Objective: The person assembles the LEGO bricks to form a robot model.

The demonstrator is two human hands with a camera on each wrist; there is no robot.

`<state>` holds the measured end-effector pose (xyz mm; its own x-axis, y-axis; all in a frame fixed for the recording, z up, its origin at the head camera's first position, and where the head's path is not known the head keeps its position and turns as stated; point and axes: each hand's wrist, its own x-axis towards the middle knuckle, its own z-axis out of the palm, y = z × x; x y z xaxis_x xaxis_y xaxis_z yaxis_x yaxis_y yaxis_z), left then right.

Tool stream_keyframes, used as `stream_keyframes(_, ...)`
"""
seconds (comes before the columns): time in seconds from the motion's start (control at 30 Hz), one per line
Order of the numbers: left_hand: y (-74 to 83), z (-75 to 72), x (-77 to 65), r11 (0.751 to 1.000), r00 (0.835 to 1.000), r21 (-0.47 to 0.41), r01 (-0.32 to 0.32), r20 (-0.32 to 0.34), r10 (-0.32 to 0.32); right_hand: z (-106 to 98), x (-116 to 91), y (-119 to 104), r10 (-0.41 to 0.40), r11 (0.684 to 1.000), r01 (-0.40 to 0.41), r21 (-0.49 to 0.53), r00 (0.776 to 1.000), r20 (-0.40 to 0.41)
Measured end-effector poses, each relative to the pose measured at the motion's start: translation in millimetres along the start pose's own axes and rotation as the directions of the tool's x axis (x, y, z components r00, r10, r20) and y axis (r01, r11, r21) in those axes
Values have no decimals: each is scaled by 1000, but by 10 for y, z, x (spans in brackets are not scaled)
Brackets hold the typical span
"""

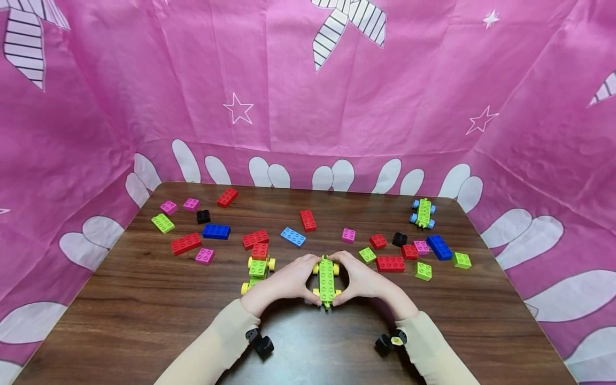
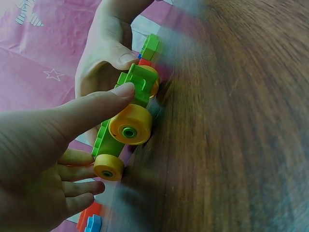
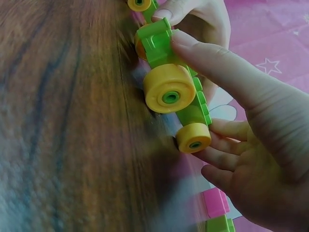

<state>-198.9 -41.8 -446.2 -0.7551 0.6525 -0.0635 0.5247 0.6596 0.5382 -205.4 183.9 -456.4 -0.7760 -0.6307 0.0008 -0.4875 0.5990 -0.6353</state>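
A lime-green toy car base [image 1: 326, 280] with yellow wheels lies lengthwise at the middle front of the table, studs up. My left hand [image 1: 294, 279] grips it from the left, thumb at the near end and fingertips by the far wheel. On the opposite side my right hand [image 1: 360, 279] holds it the same way. In the left wrist view the left thumb [image 2: 104, 101] presses the green end above a yellow wheel [image 2: 130, 124]. The right wrist view has the right thumb [image 3: 212, 65] on that end too.
Left of my left hand stands another green car [image 1: 257, 267] with yellow wheels and a red brick [image 1: 260, 251] at its far end. A blue-wheeled green car [image 1: 423, 213] is at the back right. Several loose bricks lie across the table, including a light blue one [image 1: 293, 236].
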Motion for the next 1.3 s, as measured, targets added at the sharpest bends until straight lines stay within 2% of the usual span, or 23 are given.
stream_keyframes(0.27, 13, -6, 3, 1000, 1000, 10, 16, 15, -16, -117, -37, 41, 18, 998, -16, 65, 999, -26)
stream_keyframes(0.47, 2, -7, 9, 999, 999, -1, 33, 26, -33, -237, -20, 106, 11, 993, 4, 121, 992, -127)
stream_keyframes(0.63, -5, 2, 18, 999, 999, 2, 41, 36, -41, -322, 23, 176, 52, 995, -30, 95, 971, -234)
stream_keyframes(0.73, -5, 4, 22, 999, 998, 5, 45, 40, -45, -367, 58, 240, 47, 996, -25, 81, 956, -290)
stream_keyframes(0.9, -3, 0, 24, 999, 998, 6, 43, 41, -43, -445, 118, 343, 70, 996, -49, 68, 933, -353)
stream_keyframes(1.07, -6, 3, 22, 999, 999, 12, 34, 33, -34, -517, 196, 437, 129, 992, -122, 43, 917, -378)
stream_keyframes(1.3, -3, 0, 19, 999, 999, 8, 36, 33, -36, -579, 282, 550, 187, 982, -180, 53, 923, -338)
